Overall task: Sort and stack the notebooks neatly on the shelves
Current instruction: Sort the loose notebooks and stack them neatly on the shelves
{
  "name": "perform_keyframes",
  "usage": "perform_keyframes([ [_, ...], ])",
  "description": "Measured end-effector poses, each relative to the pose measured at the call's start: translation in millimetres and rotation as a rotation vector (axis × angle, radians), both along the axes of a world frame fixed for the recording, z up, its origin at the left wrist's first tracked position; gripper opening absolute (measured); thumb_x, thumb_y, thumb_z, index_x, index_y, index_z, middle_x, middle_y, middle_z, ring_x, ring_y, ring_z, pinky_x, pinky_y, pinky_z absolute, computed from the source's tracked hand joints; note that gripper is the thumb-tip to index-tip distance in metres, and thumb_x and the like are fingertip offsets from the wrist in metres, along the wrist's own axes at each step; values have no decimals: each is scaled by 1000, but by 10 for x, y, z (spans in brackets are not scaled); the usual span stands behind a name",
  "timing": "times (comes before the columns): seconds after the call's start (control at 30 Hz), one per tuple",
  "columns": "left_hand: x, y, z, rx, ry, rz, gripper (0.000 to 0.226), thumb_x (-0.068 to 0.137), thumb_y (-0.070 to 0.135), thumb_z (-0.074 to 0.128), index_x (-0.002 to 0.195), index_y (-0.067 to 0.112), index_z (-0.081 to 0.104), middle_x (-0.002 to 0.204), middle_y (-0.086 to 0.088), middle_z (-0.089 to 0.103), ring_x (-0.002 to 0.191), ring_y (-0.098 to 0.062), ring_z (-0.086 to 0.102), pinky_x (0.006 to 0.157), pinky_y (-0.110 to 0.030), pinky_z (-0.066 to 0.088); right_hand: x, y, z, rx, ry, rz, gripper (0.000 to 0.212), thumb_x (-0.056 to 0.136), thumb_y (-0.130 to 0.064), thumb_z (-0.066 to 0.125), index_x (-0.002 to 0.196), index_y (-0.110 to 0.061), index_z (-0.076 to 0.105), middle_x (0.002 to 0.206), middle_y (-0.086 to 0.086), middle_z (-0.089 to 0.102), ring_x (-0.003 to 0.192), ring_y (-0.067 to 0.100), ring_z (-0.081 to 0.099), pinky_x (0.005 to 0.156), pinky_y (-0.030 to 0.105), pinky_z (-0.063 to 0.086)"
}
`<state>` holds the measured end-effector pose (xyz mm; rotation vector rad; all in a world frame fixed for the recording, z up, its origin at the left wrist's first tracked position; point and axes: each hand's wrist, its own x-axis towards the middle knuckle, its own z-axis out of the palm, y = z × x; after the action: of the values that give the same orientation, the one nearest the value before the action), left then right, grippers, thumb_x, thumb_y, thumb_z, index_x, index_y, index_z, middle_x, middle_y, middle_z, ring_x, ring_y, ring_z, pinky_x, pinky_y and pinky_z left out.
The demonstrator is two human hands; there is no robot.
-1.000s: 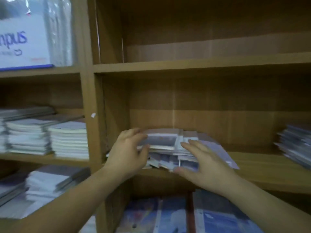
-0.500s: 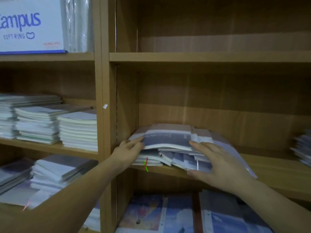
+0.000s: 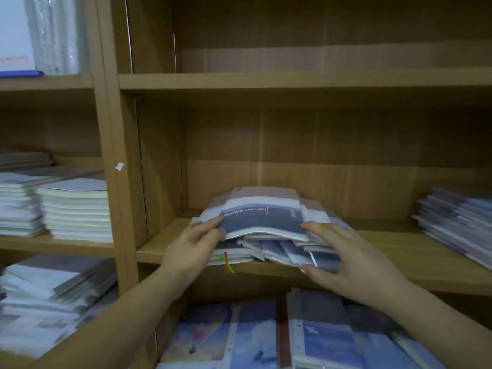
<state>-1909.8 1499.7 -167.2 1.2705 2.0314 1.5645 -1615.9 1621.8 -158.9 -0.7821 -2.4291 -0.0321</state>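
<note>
**Head view: both hands on the loose pile, middle shelf**

On my feed the untidy pile of thin blue-and-white paper notebooks [image 3: 263, 227] lies flat at the left end of the middle brown wooden shelf board [image 3: 399, 251], close to the front lip and beside the upright partition. The top blue-covered notebook [image 3: 262, 222] faces cover up. Its near edge runs left to right along the shelf front, its line of white print reads the same way, and its middle bows upward. The notebooks under it are fanned out of line, with corners poking toward me and to the right.

My left hand [image 3: 194, 249] grips the pile's left edge, fingers curled onto the top cover's corner. My right hand [image 3: 348, 259] clasps the right side, fingers spread over the top and thumb against the lower front edge.

In the same compartment, a slanted stack of blue notebooks [image 3: 458, 222] sits at the far right, well apart from the pile. The compartment to the left holds squared-up stacks of white-edged notebooks [image 3: 77, 209], and the one under it holds a looser heap of pale notebooks [image 3: 48, 296]. Large blue illustrated covers [image 3: 239, 336] lie in the compartment below my hands. On the top left shelf stand a white box with a blue base edge [image 3: 16, 35] and a clear plastic-wrapped pack [image 3: 61, 35].
</note>
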Motion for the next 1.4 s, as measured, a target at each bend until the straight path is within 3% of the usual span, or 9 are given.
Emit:
perform_keyframes([
  [0.37,635,162,32,16,37,-122,46,68,84,50,113,79,53,147,23,46,136,-11,43,120,-42,30,636,-122,90,-138,11,-106,70,70,-87,57,131,-63,31,128,-49,32,114,-25,34,90,1,29],
  [0.57,1036,401,46,55,46,-195,31,91,65,57,122,65,60,116,25,57,110,4,52,96,-21,33,937,-115,169,-232,139,-218,51,77,-92,34,119,-63,37,125,-31,50,112,-3,51,92,33,47],
  [0.7,1126,527,136,19,-5,-286,31,95,64,53,119,53,68,117,29,59,116,5,53,104,-23,38,897,-71,356,-262,209,-320,50,86,-84,29,111,-46,51,92,-9,64,83,4,60,75,34,50],
  [0.8,1070,513,256,-12,9,-250,37,95,61,55,120,38,70,114,25,64,112,-5,59,96,-25,47,724,22,526,-305,222,-395,66,86,-84,32,127,-39,57,119,-6,67,107,16,61,82,34,47],
  [0.97,934,574,420,-99,-164,-102,97,69,72,76,144,17,50,136,-6,61,111,-25,65,100,-39,53,507,165,581,-521,267,-356,73,88,-74,50,143,-27,53,147,-1,54,131,21,51,101,33,43],
  [1.1,993,476,638,-69,-197,-105,34,86,32,78,97,15,52,94,2,60,85,-17,57,76,-31,51,493,182,521,-529,312,-338,72,87,-69,56,143,-23,55,145,0,55,131,20,52,105,33,42],
  [1.17,965,435,651,-65,-221,-154,14,91,14,71,99,10,60,87,-5,66,79,-20,61,73,-34,50,525,163,478,-492,331,-330,67,88,-65,59,140,-22,58,143,-1,57,129,19,53,99,29,41],
  [1.3,1100,261,469,23,-376,-152,27,87,1,62,113,5,57,75,-13,66,61,-21,58,57,-32,42,640,33,368,-416,339,-339,71,79,-79,56,134,-34,61,139,-11,58,131,13,49,101,30,40],
  [1.4,1208,94,241,90,-537,-182,29,92,7,60,118,10,47,86,-17,68,66,-28,65,60,-39,54,604,-151,250,-307,257,-362,78,71,-87,44,136,-46,55,146,-22,47,149,16,25,121,52,20],
])
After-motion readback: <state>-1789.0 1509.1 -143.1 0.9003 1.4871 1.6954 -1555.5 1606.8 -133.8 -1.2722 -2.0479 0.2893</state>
